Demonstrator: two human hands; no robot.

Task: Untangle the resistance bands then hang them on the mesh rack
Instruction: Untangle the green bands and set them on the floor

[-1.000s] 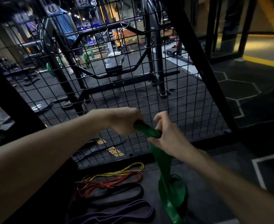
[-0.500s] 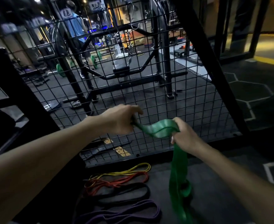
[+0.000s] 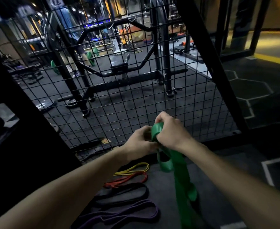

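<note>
Right hand (image 3: 172, 134): fingers curled over the top fold of the green band (image 3: 179, 177), thumb side pinching it; grip closed on the band. Left hand (image 3: 140, 142): touching the right hand, fingers curled in against the same fold, holding the band from the left side. Both hands held together in front of the lower part of the mesh rack (image 3: 136, 100), not touching the wire as far as the view shows.

Green band: wide, flat. The top is bunched between the 2 hands. Below the hands it forms a small loop, then hangs down as a long twisted strip toward the bottom edge of the view. Whether its lower end reaches the floor cannot be told.

On the dark floor (image 3: 165, 192), at the foot of the rack and left of the hanging green strip, 4 more bands lie flat as long loops, side by side:
- yellow band (image 3: 132, 169), nearest the rack
- red band (image 3: 126, 180), just beside the yellow
- black band (image 3: 122, 194), next toward the viewer
- purple band (image 3: 119, 215), closest to the viewer

Yellow and red overlap at their left ends; black and purple appear separate.

Behind the mesh: a black squat frame (image 3: 162, 63) with a bench (image 3: 119, 61), and a person's legs (image 3: 73, 63) far left.
</note>
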